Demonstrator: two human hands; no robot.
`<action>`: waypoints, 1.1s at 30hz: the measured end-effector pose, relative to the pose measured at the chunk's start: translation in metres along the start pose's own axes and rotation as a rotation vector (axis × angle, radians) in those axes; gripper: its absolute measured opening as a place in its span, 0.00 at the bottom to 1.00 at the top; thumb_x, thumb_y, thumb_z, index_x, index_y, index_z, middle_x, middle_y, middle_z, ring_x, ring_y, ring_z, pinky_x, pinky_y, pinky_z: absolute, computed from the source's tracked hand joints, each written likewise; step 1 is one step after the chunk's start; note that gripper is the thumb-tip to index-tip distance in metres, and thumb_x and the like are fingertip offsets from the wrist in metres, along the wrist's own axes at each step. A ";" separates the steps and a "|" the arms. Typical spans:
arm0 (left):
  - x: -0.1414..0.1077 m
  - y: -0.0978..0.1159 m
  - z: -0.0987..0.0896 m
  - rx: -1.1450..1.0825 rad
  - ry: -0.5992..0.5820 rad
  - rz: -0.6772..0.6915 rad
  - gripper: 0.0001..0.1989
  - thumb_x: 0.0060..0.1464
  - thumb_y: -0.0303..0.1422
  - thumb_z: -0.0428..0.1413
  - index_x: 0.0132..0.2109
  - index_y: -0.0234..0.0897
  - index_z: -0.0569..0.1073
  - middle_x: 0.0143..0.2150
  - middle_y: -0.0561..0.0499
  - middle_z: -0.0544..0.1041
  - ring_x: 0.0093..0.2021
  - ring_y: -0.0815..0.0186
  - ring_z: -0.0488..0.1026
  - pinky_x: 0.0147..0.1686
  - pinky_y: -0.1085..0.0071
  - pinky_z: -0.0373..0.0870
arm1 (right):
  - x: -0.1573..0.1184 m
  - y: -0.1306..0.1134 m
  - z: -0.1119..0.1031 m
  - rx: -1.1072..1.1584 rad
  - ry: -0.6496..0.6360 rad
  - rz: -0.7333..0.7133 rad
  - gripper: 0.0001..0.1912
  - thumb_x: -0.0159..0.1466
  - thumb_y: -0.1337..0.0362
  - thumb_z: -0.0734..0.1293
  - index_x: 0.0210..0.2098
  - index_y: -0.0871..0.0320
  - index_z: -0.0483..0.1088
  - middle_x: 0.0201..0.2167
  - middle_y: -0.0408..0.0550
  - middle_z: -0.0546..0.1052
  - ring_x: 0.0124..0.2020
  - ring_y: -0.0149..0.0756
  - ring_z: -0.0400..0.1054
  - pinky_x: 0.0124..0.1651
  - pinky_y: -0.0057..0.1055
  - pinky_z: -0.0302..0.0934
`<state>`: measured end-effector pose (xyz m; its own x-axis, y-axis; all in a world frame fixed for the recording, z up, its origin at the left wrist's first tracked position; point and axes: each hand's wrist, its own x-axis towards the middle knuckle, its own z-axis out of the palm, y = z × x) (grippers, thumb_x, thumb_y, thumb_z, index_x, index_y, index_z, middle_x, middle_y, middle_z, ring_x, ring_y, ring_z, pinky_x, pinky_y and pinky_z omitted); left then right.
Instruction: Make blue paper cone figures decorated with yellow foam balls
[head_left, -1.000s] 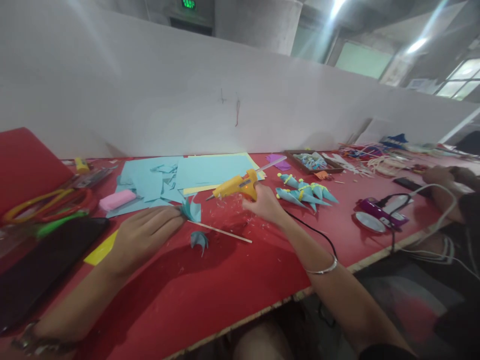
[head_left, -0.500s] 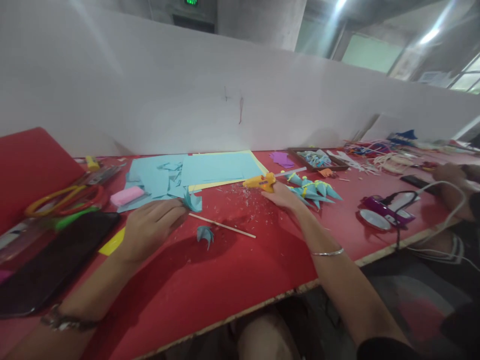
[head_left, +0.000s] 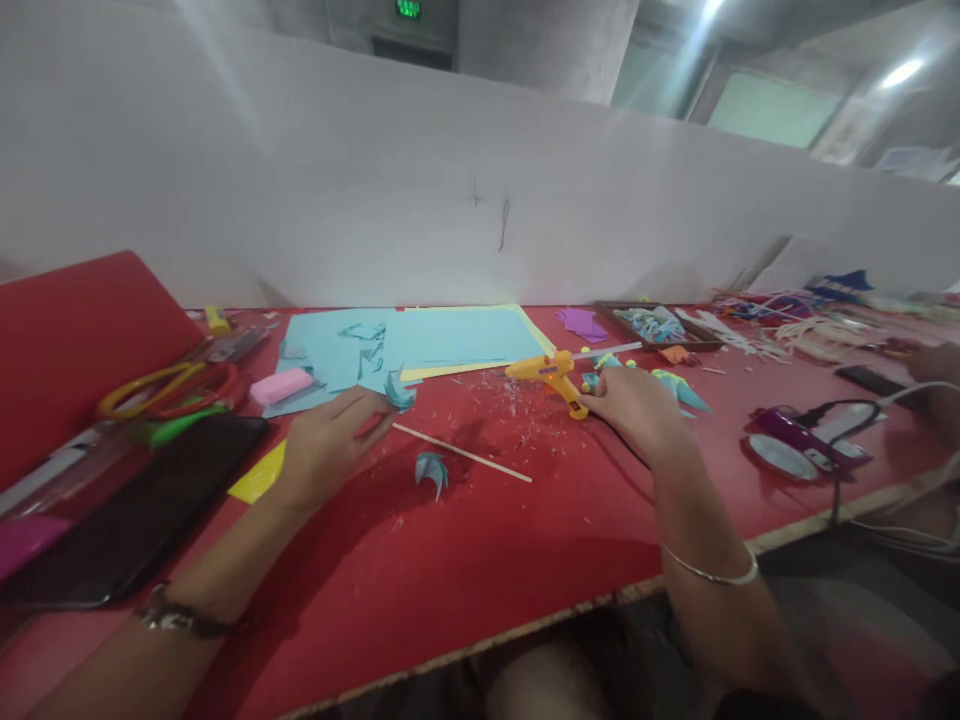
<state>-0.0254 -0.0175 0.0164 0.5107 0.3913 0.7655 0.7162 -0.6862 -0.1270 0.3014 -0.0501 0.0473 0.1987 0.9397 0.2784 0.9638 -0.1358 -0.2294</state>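
My left hand pinches a curled blue paper piece at its fingertips, above the red table. Another curled blue piece lies below it, beside a thin wooden stick. A yellow glue gun with a clear glue stick in its back rests right of centre. Just right of its handle, my right hand is curled over blue paper cones with yellow trim. Its thumb is near the handle's lower end. What its fingers hold is hidden.
Blue sheets lie at the back, with small scraps around. Scissors, a pink block and a black phone are on the left. To the right are a brown tray, a purple device and another person's hand.
My right hand has left the glue gun's grip and moved right over the cones. My left hand still holds the curled paper. The view has shifted slightly left.
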 end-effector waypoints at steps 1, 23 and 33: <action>-0.001 -0.001 0.001 -0.010 -0.008 -0.022 0.06 0.54 0.30 0.50 0.30 0.37 0.69 0.29 0.55 0.75 0.29 0.71 0.72 0.26 0.78 0.64 | -0.004 -0.006 -0.004 -0.034 -0.015 0.014 0.13 0.51 0.60 0.65 0.14 0.58 0.62 0.14 0.48 0.66 0.21 0.36 0.62 0.24 0.29 0.45; -0.006 -0.006 0.010 -0.138 -0.168 -0.261 0.09 0.55 0.36 0.48 0.32 0.38 0.69 0.32 0.52 0.74 0.33 0.67 0.71 0.28 0.73 0.64 | -0.024 -0.114 0.073 0.619 -0.359 -0.837 0.07 0.58 0.70 0.62 0.33 0.62 0.72 0.30 0.48 0.72 0.33 0.28 0.64 0.39 0.25 0.57; -0.004 0.000 0.006 -0.131 -0.150 -0.110 0.10 0.55 0.36 0.48 0.31 0.37 0.70 0.32 0.52 0.75 0.31 0.69 0.72 0.29 0.75 0.65 | -0.014 -0.090 0.060 0.731 0.091 -0.569 0.07 0.54 0.70 0.61 0.20 0.59 0.61 0.20 0.40 0.62 0.23 0.26 0.56 0.27 0.23 0.52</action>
<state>-0.0249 -0.0156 0.0094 0.5050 0.5483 0.6665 0.7084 -0.7045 0.0428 0.2016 -0.0320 0.0083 -0.2267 0.7716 0.5944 0.5747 0.5987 -0.5580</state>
